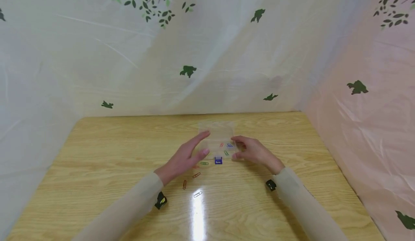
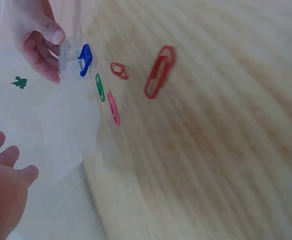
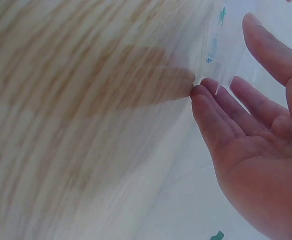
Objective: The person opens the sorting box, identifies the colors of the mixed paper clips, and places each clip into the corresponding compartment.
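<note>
A clear plastic box (image 1: 215, 140) stands on the wooden table with a blue latch (image 1: 218, 160) on its near side. Through its wall show a red paper clip (image 1: 222, 144), something blue (image 1: 229, 145) and a green paper clip (image 1: 226, 153). My right hand (image 1: 254, 151) holds the box's right end, thumb at the near corner and fingers round the side. At the left end hovers my left hand (image 1: 184, 158), fingers extended and thumb spread, holding nothing. In the left wrist view, its fingers (image 2: 5, 156) are apart from the box.
Loose paper clips lie nearer me: a green one (image 1: 204, 163), red ones including a large one (image 2: 160, 72), a pink one (image 2: 113, 108) and a pale one (image 1: 197, 194). A leaf-patterned sheet (image 1: 146, 71) hangs behind the table's far edge. Another sheet (image 1: 360, 125) hangs at the right.
</note>
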`<state>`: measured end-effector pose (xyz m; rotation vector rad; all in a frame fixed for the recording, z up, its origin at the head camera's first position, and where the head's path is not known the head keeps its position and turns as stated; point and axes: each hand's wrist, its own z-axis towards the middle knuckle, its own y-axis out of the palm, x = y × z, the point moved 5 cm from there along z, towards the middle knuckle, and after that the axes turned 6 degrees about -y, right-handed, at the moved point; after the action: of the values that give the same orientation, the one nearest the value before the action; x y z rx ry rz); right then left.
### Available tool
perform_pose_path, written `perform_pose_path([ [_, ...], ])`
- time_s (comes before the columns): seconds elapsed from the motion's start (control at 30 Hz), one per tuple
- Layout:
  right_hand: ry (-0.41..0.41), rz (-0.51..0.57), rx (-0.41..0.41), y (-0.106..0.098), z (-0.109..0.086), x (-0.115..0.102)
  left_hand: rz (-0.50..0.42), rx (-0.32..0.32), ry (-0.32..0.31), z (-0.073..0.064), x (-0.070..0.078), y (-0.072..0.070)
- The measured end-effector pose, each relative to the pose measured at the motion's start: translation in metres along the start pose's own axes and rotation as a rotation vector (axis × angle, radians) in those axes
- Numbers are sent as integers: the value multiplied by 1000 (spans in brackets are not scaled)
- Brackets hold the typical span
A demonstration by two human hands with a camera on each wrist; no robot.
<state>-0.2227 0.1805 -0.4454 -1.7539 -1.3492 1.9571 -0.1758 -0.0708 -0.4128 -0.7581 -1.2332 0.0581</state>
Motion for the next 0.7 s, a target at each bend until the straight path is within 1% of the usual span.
perform_pose_path([
  [0.13, -5, -3, -4, 0, 0, 0, 39, -14, 22, -8, -1, 1],
  [0.33, -10, -2, -5, 0, 0, 0, 74, -52, 8, -21, -2, 1],
  [0.5, -10, -2, -7, 0, -1, -1, 75, -65, 11, -33, -3, -2],
  [0.63, -8, -6, -7, 0, -1, -1, 74, -96, 16, -42, -3, 1],
  [0.7, -8, -8, -8, 0, -1, -1, 74, -113, 7, -46, -3, 4],
])
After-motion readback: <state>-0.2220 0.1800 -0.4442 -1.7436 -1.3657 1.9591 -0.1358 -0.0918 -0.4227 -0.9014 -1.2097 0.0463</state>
